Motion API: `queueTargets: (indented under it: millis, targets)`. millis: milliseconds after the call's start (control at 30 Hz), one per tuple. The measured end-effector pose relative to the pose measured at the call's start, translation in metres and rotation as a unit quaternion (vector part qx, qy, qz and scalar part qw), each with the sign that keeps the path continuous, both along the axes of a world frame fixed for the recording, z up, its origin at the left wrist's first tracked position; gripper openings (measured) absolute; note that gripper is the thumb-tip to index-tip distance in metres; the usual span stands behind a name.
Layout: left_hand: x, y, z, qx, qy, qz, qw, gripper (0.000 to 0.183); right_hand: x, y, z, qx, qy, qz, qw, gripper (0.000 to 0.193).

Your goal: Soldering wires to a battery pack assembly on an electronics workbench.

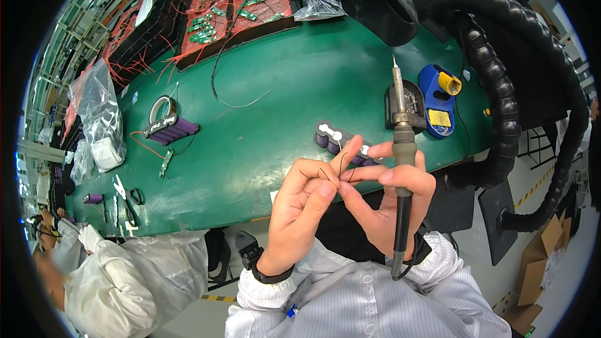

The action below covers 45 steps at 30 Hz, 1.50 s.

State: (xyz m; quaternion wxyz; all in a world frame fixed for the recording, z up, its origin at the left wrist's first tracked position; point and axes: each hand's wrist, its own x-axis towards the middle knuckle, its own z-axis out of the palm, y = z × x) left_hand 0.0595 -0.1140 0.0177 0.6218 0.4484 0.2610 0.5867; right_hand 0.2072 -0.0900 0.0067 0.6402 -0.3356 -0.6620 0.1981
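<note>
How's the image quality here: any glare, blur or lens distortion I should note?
Head view: fisheye bending toward the rim, with black corners; head view: soft sheen on the green table and bright highlights along the black hose; head view: the soldering iron looks fairly sharp, while the thin dark wires are hard to trace.

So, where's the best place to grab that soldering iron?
Probably by the grey sleeve of the soldering iron, from the person's side: the metal tip points away across the bench, and the cable end faces back. The right hand holds it near there.
</note>
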Motion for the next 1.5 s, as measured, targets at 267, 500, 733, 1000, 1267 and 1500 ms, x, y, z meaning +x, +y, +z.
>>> queueTargets:
  millis: [267,500,733,1000,1267,1500]
  targets:
    - [0.004,0.003,-0.003,0.018,0.051,0.087,0.995,0.012,0.011,-0.004,-0.009,0.003,-0.045,-0.027,0.999,0.060]
    - [-0.002,0.016,-0.001,0.053,0.273,0.201,0.939,0.007,0.042,-0.033,-0.034,-0.044,-0.091,-0.083,0.991,0.061]
    - [0.005,0.041,-0.006,0.154,0.425,0.216,0.866,0.011,0.047,-0.038,-0.044,-0.026,-0.153,-0.075,0.985,0.056]
    - [0.000,0.048,-0.006,0.296,0.530,0.233,0.760,0.022,0.057,-0.032,-0.045,-0.021,-0.093,-0.065,0.993,0.051]
    - [-0.017,0.057,-0.007,0.372,0.558,0.198,0.715,0.034,0.088,-0.019,-0.014,0.032,-0.141,-0.095,0.985,0.034]
    - [-0.018,0.060,-0.009,0.384,0.546,0.192,0.719,0.035,0.099,-0.017,0.000,0.034,-0.121,-0.074,0.989,0.045]
